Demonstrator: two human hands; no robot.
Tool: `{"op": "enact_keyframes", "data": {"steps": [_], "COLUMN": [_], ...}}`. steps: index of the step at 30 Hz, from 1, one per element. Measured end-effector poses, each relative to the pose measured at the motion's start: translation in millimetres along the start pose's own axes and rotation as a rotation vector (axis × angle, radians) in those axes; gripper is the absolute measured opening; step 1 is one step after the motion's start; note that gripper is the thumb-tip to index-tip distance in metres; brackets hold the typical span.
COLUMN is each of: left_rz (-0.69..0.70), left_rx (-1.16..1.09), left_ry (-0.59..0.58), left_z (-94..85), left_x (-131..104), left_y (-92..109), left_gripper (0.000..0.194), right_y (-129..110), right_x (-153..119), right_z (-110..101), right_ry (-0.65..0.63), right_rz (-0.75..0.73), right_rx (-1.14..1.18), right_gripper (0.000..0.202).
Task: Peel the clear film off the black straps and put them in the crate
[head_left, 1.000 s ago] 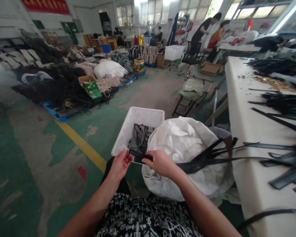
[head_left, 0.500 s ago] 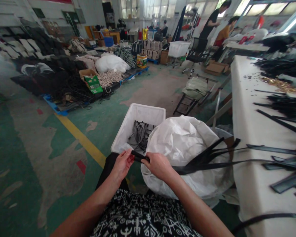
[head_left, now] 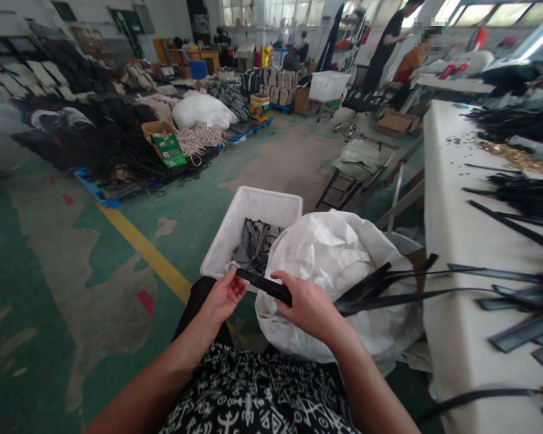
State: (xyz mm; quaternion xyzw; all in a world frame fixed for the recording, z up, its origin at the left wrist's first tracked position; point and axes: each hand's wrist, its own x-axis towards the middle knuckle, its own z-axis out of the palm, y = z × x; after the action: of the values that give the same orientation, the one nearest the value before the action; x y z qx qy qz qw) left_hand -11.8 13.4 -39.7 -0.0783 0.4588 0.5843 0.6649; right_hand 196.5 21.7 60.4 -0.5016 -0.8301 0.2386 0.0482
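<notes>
A bundle of black straps (head_left: 266, 286) runs slantwise between my hands above my lap. My right hand (head_left: 310, 301) is wrapped round its thicker part, thumb on top. My left hand (head_left: 226, 296) pinches at the bundle's far tip, its other fingers loosely curled. A small whitish, see-through piece (head_left: 230, 265) shows at those left fingertips; what it is I cannot make out. Long black strap tails (head_left: 389, 301) trail from behind my right hand over a white sack (head_left: 335, 247) to the table.
Beyond my hands stands a white plastic bin (head_left: 221, 235) with grey straps (head_left: 256, 241) inside. To the right, a white-covered table (head_left: 452, 241) bears black strips and small gold-coloured parts. A folding stool (head_left: 355, 166) holds folded cloth. Loaded pallets (head_left: 95, 191) lie left; people work at the back.
My right hand has slid right along the straps, away from my left hand, so a longer stretch of the bundle shows between them. The see-through piece shows less.
</notes>
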Motion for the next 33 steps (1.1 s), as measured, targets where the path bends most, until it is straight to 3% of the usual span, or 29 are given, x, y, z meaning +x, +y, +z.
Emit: {"op": "enact_keyframes", "data": {"steps": [3, 7, 15, 21, 26, 33], "left_rz": [0.006, 0.010, -0.037, 0.010, -0.063, -0.042], "left_rx": [-0.020, -0.017, 0.001, -0.022, 0.036, -0.028], "left_ry": [0.019, 0.020, -0.091, -0.034, -0.131, -0.084], "left_z": [2.4, 9.7, 40.4, 47.9, 56.9, 60.8], "left_x": [4, 5, -10, -9, -17, -14], "left_y": [2, 1, -18, -14, -24, -19], "left_gripper": [0.014, 0.015, 0.014, 0.019, 0.013, 0.019], "right_y": [5, 8, -3, -3, -9, -8], "right_x": [-10, -16, 16, -3, 9, 2], "right_z": [-11, -16, 0, -19, -15, -22], "right_ry": [0.078, 0.162, 0.153, 0.119, 0.103, 0.170], "right_rz": [0.112, 0.250, 0.233, 0.226, 0.193, 0.175], "right_rx": [0.003, -0.109, -0.138, -0.128, -0.179, -0.179], "right_gripper": [0.021, 0.028, 0.029, 0.026, 0.020, 0.018]}}
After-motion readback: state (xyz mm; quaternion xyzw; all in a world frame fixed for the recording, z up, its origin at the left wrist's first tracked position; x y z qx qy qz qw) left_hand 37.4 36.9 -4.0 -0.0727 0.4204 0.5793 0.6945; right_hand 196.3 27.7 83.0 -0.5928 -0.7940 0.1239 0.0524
